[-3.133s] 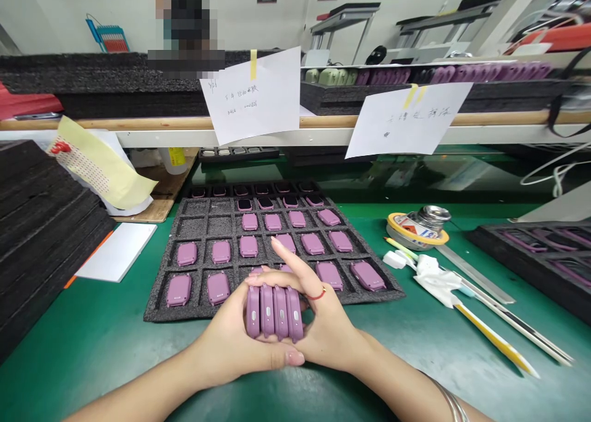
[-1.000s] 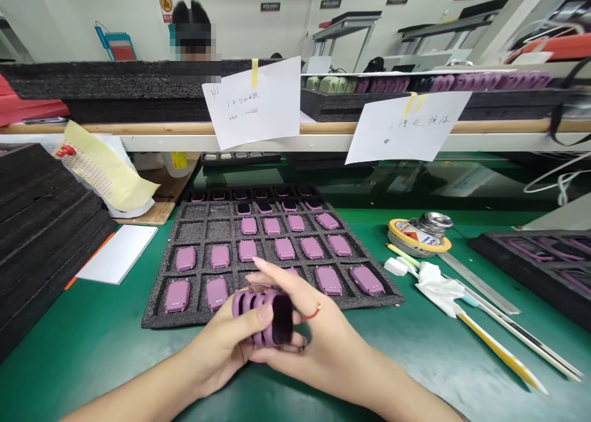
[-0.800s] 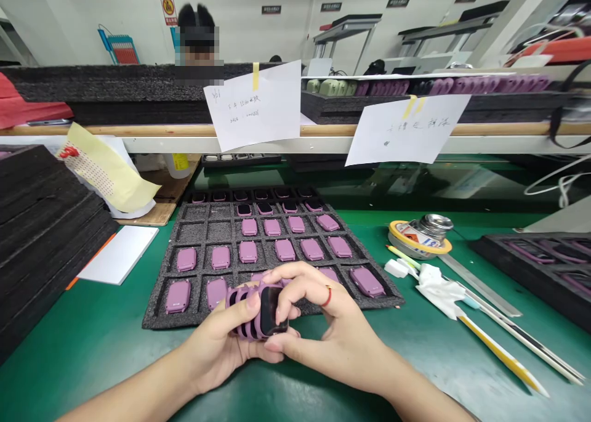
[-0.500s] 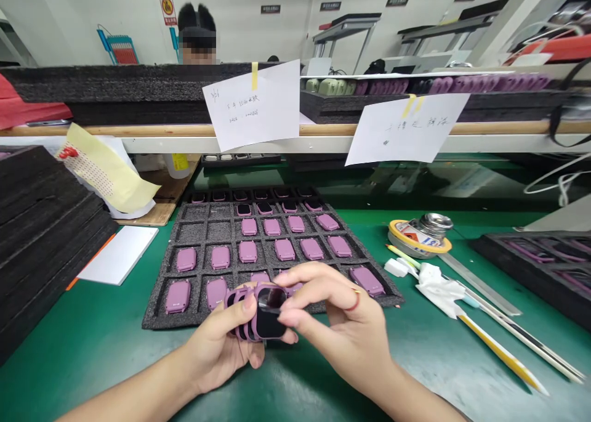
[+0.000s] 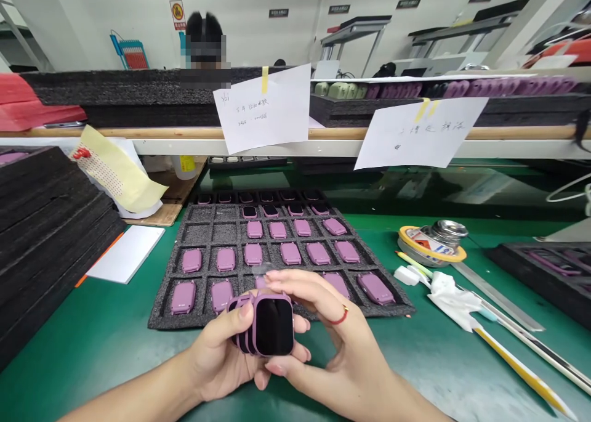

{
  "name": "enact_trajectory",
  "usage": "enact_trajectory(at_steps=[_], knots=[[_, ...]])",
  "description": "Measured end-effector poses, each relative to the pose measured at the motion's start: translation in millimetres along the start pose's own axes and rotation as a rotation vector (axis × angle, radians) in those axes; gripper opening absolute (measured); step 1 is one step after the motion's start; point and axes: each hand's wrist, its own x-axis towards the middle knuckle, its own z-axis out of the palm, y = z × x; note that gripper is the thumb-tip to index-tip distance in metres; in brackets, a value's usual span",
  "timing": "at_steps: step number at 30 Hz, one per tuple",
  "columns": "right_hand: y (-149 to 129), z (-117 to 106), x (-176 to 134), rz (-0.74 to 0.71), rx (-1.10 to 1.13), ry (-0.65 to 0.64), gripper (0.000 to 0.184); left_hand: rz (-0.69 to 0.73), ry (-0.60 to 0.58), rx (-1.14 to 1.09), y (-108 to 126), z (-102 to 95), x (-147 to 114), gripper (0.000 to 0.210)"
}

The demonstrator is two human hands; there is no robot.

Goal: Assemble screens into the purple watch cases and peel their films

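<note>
Green bench top (image 5: 92, 336) beneath left hand (image 5: 226, 360) and right hand (image 5: 341, 348); white shelf (image 5: 332, 148), wood strip along it, beyond them. Farther back: pale wall (image 5: 258, 40), dark signs (image 5: 279, 13), grey-legged table (image 5: 357, 24).

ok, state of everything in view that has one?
Left hand, gripping a stack of purple watches
Right hand, thumb and fingers apart
Front watch, screen dark, facing the camera
Foam tray, lying flat, partly filled
Far tray watches, dark screens up
Near tray watches, backs up where visible
White notes, taped, hanging
White tissue, crumpled
</note>
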Motion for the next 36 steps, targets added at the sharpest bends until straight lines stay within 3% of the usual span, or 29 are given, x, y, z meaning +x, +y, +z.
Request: enact_trajectory(at_steps=[4,10,12,15,18,21,25,27,30,33,36], knots=[[0,0,-5,-0.005,0.033,0.000,0.067,0.054,-0.020,-0.014,-2,-0.9,-1,0.044],[-2,-11,-10,-0.142,-0.053,0.275,0.049,0.135,-0.095,-0.037,-4,-2.2,2,0.032],[-4,-17,-8,-0.224,-0.132,0.239,0.042,0.140,-0.091,-0.059,-4,-2.8,4,0.030],[-7,-27,-7,-0.317,-0.188,0.051,0.025,0.132,-0.058,-0.117,-5,-4.6,5,0.027],[-9,-29,-12,-0.372,-0.262,-0.099,0.028,0.117,-0.026,-0.133,-5,-6.3,5,0.028],[-8,-25,-15,-0.384,-0.322,-0.105,0.031,0.108,0.015,-0.134,-5,-6.1,4,0.030],[-4,-15,-9,-0.412,-0.352,-0.017,0.019,0.123,0.108,-0.104,-5,-2.1,3,0.033],[-3,-10,-5,-0.371,-0.372,0.020,0.026,0.133,0.140,-0.064,-6,-0.2,4,0.036],[-1,-4,-4,-0.188,-0.337,-0.018,0.054,0.142,0.181,0.011,-8,0.3,7,0.042],[0,-3,-3,-0.085,-0.198,-0.028,0.046,0.162,0.256,-0.011,-9,-0.6,9,0.040],[0,-6,0,-0.106,-0.088,0.020,0.043,0.134,0.283,-0.108,-7,-0.3,9,0.034]])
